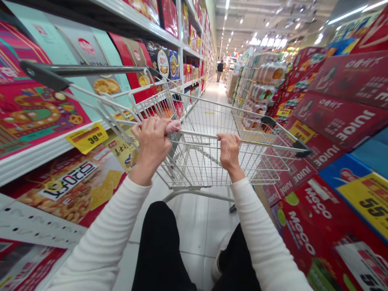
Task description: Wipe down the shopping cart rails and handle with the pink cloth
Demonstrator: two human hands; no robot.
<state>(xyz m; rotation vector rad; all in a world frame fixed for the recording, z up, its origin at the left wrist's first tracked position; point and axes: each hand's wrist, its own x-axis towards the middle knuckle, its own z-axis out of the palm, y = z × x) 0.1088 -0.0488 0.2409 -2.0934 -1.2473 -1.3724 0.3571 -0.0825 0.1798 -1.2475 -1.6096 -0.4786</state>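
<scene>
A wire shopping cart [209, 178] stands in front of me, turned sideways, with its black handle bar [100, 70] off to the left. My left hand [154, 141] is closed around the cart's near rim. A small crumpled pink thing [173, 126] pokes out of that fist; I cannot make out its kind. Further right along the same metal rim, my right hand [229, 149] is wrapped tightly, knuckles up. Floor tiles show through the wire mesh of the basket. Both my sleeves are white and ribbed.
Shelves of gift boxes [91, 52] and a yellow price tag [87, 138] line the left side. Stacked red drink cartons [336, 117] crowd the right, near the cart's corner. A tiled aisle [216, 91] runs ahead, with a person [220, 69] far off.
</scene>
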